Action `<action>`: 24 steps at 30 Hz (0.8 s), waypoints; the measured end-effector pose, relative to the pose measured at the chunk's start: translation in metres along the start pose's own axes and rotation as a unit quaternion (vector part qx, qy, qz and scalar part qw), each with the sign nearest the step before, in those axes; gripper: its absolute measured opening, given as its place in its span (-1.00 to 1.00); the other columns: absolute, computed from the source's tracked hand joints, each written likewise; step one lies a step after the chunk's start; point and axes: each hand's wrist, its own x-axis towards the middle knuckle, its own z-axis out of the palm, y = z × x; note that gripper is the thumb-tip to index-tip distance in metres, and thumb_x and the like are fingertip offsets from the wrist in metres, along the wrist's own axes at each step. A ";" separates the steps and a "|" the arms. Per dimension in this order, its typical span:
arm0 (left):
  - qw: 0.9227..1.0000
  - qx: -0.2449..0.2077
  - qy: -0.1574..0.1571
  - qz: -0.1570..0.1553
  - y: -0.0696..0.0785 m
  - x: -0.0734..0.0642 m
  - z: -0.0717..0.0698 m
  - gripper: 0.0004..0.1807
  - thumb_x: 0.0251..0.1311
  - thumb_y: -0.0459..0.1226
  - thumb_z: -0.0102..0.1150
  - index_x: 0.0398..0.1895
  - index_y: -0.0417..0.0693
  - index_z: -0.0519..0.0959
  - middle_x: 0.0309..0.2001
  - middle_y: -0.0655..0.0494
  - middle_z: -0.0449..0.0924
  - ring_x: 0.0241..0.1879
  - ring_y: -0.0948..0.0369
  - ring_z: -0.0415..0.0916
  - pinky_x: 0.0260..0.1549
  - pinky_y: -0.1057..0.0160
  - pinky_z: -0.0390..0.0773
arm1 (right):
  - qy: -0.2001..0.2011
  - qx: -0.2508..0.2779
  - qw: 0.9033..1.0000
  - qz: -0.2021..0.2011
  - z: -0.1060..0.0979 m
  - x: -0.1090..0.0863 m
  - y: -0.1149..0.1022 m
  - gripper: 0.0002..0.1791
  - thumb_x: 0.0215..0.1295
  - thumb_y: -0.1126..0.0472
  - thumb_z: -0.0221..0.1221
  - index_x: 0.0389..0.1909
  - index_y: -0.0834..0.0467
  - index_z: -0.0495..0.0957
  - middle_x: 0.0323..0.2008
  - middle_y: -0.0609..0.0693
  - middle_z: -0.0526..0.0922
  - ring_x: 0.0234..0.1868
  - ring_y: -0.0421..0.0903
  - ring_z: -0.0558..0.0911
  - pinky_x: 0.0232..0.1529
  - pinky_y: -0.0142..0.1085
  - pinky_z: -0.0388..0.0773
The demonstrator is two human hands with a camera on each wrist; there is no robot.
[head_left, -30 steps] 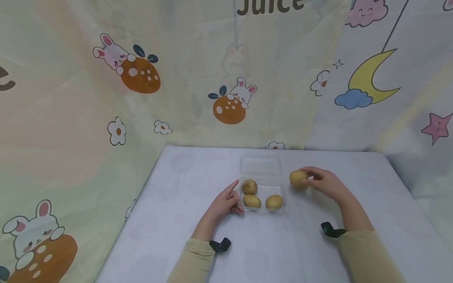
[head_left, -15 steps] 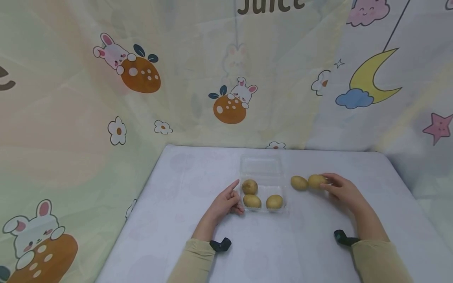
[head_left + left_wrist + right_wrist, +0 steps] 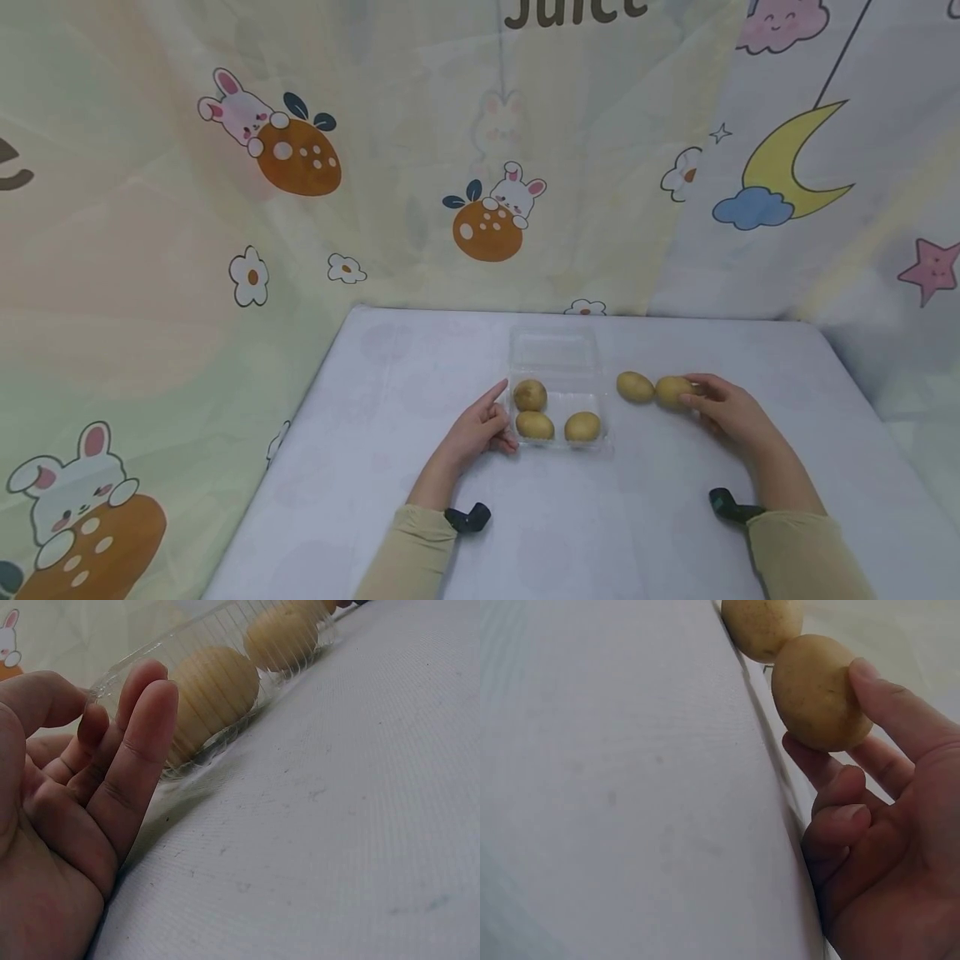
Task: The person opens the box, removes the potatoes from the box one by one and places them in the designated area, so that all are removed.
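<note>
A clear plastic container with a raised lid stands mid-table in the head view. Inside it lie three potatoes: a browner one at the back left, one at the front left and one at the front right. My left hand holds the container's left edge, thumb tip at the rim in the left wrist view. Right of the container, my right hand pinches a potato between thumb and fingers, low over the table. That potato's end meets another potato lying to its left.
A white cloth covers the table. Behind it hangs a printed curtain with rabbits, flowers and a moon. A black wrist camera sits on my left wrist, another black camera on my right.
My right hand has moved right with its potato and come slightly lower. The potato to its left now shows in full. My left hand and the container have stayed in place.
</note>
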 end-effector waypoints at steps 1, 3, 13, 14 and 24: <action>1.000 0.000 0.000 0.000 0.000 0.000 0.000 -0.26 0.40 -0.32 0.03 0.55 0.38 0.06 -0.37 0.09 0.50 -0.39 0.12 0.70 -0.28 0.06 0.77 | -0.001 0.000 1.000 0.000 0.000 0.000 0.001 -0.13 0.25 -0.36 0.15 0.40 0.12 0.28 0.12 0.26 0.50 -0.46 -0.13 0.48 -0.52 -0.32 0.51; 1.000 -0.001 -0.002 0.001 0.000 0.000 0.000 -0.26 0.41 -0.33 0.02 0.55 0.38 0.06 -0.37 0.09 0.50 -0.39 0.12 0.70 -0.28 0.07 0.77 | -0.002 0.002 1.000 -0.001 0.001 0.000 0.002 -0.14 0.26 -0.35 0.15 0.40 0.12 0.28 0.12 0.26 0.50 -0.47 -0.12 0.48 -0.52 -0.32 0.51; 1.000 0.001 0.001 0.000 -0.001 0.000 0.000 -0.26 0.39 -0.33 0.03 0.54 0.39 0.07 -0.37 0.09 0.49 -0.39 0.11 0.70 -0.28 0.07 0.77 | -0.006 -0.016 1.000 0.004 0.002 0.001 0.007 -0.11 0.21 -0.38 0.17 0.39 0.11 0.29 -0.06 0.17 0.57 -0.42 -0.14 0.50 -0.47 -0.33 0.52; 1.000 0.001 0.002 -0.001 -0.001 0.000 0.001 -0.26 0.39 -0.33 0.03 0.54 0.40 0.07 -0.37 0.09 0.49 -0.39 0.11 0.70 -0.28 0.06 0.77 | -0.008 -0.017 1.000 0.005 0.001 0.001 0.007 -0.12 0.21 -0.38 0.17 0.39 0.11 0.29 -0.14 0.15 0.58 -0.43 -0.13 0.50 -0.46 -0.32 0.52; 1.000 0.004 0.000 0.002 0.000 0.000 0.000 -0.27 0.40 -0.32 0.03 0.54 0.41 0.07 -0.37 0.07 0.50 -0.39 0.11 0.70 -0.28 0.06 0.77 | -0.012 0.000 1.000 0.004 0.001 0.000 0.002 -0.14 0.25 -0.35 0.15 0.41 0.11 0.28 -0.05 0.10 0.49 -0.35 -0.15 0.52 -0.42 -0.32 0.58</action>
